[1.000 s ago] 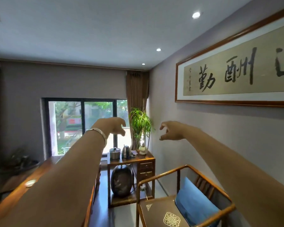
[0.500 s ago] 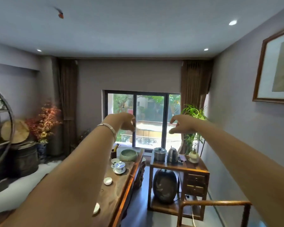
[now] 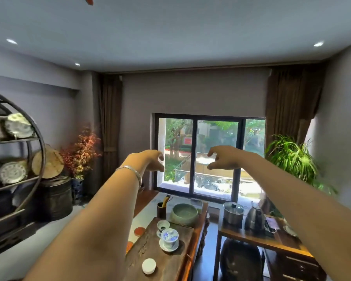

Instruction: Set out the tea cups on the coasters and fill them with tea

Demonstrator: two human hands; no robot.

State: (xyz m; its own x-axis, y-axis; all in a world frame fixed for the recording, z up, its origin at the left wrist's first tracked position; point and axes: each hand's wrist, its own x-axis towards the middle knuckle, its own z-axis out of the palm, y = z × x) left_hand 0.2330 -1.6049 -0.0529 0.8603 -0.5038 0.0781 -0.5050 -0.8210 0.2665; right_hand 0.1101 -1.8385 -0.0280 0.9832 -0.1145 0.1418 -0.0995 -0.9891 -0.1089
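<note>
Both my arms stretch out in front of me at window height. My left hand (image 3: pixel 150 162), with a silver bangle on its wrist, and my right hand (image 3: pixel 225 159) hold nothing, fingers loosely curled and apart. Far below them a wooden tea tray (image 3: pixel 150 252) lies on the long table. On it stand a blue-and-white lidded cup (image 3: pixel 169 239) on a saucer, a small open cup (image 3: pixel 163 225) behind it, and a small white cup (image 3: pixel 149 266) upside down near me. Red round coasters (image 3: pixel 139 230) lie on a pale runner left of the tray, partly hidden by my left arm.
A green ceramic bowl (image 3: pixel 184 212) and a dark utensil holder (image 3: pixel 161 208) stand at the tray's far end. To the right, a wooden side table (image 3: pixel 257 238) carries a steel pot (image 3: pixel 233 213) and a kettle (image 3: pixel 254 219). A round shelf (image 3: pixel 14 163) stands on the left.
The view has swung left, from the right wall and chair towards the window and the tea table. My hands stay raised and empty throughout, now a little farther apart.
</note>
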